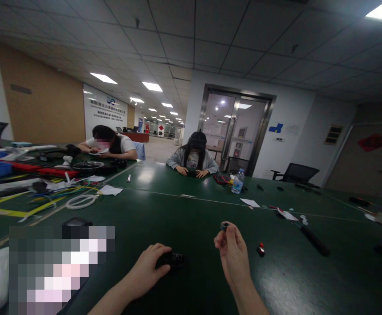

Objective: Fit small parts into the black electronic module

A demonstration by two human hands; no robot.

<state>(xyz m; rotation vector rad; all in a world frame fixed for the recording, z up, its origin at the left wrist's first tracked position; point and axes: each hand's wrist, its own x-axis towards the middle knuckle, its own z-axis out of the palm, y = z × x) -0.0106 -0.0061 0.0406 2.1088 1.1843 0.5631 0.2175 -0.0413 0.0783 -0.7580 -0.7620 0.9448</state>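
My left hand (151,267) rests on the green table (191,218) with its fingers closed round a small black block-shaped part (174,259). My right hand (232,251) is raised above the table, pinching a small dark ring-shaped piece (224,225) between thumb and fingertips. A tiny red and black part (261,249) lies on the table just right of my right hand.
Two people sit at the far side, one at left (110,144) and one in a dark cap (193,157). A water bottle (238,181), a black cylinder (313,239), paper scraps, a white cable coil (81,201), blue bins and a blurred patch at lower left share the table.
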